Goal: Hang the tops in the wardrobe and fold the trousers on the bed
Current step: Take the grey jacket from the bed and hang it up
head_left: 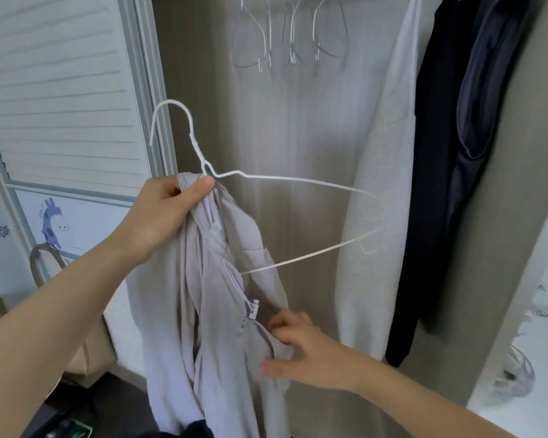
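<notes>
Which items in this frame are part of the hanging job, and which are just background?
In the job:
- grey zip top, held by left hand and right hand
- white wire hanger, partly in the top
- empty hangers above

Background:
- white garment, dark garments, already hung
- louvred door
- giraffe sticker

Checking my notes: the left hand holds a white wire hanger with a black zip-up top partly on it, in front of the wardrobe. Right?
Not quite. In the head view the zip-up top is light grey, not black. The left hand does hold the white wire hanger before the wardrobe.
</notes>
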{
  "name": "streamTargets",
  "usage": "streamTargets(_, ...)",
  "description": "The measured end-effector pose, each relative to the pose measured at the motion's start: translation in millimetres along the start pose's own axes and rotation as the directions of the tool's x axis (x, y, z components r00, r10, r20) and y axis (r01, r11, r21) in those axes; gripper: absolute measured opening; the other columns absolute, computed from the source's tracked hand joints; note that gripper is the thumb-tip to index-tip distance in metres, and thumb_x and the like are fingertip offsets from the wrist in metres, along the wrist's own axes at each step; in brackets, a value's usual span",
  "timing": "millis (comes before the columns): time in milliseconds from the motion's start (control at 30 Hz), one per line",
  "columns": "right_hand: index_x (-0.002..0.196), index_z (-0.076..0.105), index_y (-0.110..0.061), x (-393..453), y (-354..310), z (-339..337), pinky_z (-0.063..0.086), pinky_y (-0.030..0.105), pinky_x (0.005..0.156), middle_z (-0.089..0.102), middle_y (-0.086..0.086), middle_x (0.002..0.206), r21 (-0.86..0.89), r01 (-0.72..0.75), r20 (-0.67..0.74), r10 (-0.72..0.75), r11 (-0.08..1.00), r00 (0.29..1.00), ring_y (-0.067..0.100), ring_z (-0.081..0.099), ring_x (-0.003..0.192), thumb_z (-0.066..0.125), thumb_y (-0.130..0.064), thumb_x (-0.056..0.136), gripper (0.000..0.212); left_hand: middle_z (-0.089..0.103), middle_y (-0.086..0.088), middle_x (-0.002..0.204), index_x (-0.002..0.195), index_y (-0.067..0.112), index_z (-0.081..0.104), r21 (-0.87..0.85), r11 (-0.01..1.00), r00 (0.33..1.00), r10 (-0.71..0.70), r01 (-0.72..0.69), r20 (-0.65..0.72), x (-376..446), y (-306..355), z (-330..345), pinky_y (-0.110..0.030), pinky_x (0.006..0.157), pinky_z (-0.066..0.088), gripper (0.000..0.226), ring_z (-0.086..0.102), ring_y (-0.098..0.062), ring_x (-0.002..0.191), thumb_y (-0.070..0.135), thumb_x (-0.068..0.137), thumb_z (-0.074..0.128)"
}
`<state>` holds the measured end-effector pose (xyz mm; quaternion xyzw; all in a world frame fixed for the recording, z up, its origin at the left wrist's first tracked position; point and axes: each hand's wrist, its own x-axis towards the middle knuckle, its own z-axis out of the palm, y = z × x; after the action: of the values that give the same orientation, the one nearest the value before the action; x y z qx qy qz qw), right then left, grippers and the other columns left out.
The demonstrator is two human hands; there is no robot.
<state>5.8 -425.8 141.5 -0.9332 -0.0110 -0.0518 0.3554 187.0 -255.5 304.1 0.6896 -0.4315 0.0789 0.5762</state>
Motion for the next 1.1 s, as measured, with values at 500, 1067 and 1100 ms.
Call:
streamTargets(500,0.109,0.056,-0.039,-53,-1,-117,0.035,0.029,0.083,0.045,-0.012,0.109,-0.866,-0.073,-0.226,-0.259,0.494,0.939,0.016,0.037,0.096,0.034,-0.043,0.1,0.024,0.056,-0.003,0.064,0.064,0.003,0.059,-0.005,0.979,0.974,-0.203,0.204,-0.098,-16,-47,-31,-0.027,0.066,0.037,0.059,0.05,-0.014,0.062,0.06,0.075,0.067)
streamTargets(1067,0.094,0.057,-0.014,-28,-60,-133,0.04,0.022,0.076,0.04,0.001,0.094,-0.502,-0.021,-0.42,-0.222,0.865,0.88,0.014,0.046,0.08,0.042,-0.026,0.101,0.02,0.075,-0.004,0.088,0.093,0.009,0.074,0.059,0.992,0.973,0.096,-0.11,0.21,-30,26,46,-0.038,0.081,0.055,0.021,0.071,-0.022,0.087,0.028,0.088,0.068)
streamTargets(1100,0.096,0.06,-0.012,-31,-59,-137,0.04,0.018,0.077,0.042,0.003,0.093,-0.473,-0.009,-0.454,-0.234,0.881,0.86,0.012,0.046,0.08,0.045,-0.022,0.1,0.019,0.075,-0.004,0.087,0.092,0.01,0.075,0.068,0.988,0.968,0.117,-0.135,0.223,-29,25,40,-0.038,0.079,0.055,0.022,0.071,-0.021,0.086,0.03,0.087,0.068)
